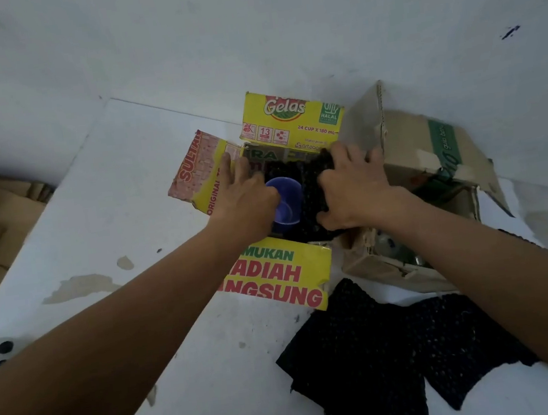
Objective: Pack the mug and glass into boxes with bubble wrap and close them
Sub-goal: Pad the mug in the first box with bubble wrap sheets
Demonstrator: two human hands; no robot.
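The blue mug (pixel 288 198) is half covered by the left hand (pixel 247 200), its handle unseen. The bubble wrap (pixel 312 195) beside it is partly hidden under the right hand (pixel 349 187). The brown box (pixel 409 142) contents, by the table's (pixel 126 197) far edge, cannot be made out.

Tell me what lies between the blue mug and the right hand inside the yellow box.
In the head view, black bubble wrap fills that gap inside the yellow box; the right hand grips it beside the blue mug.
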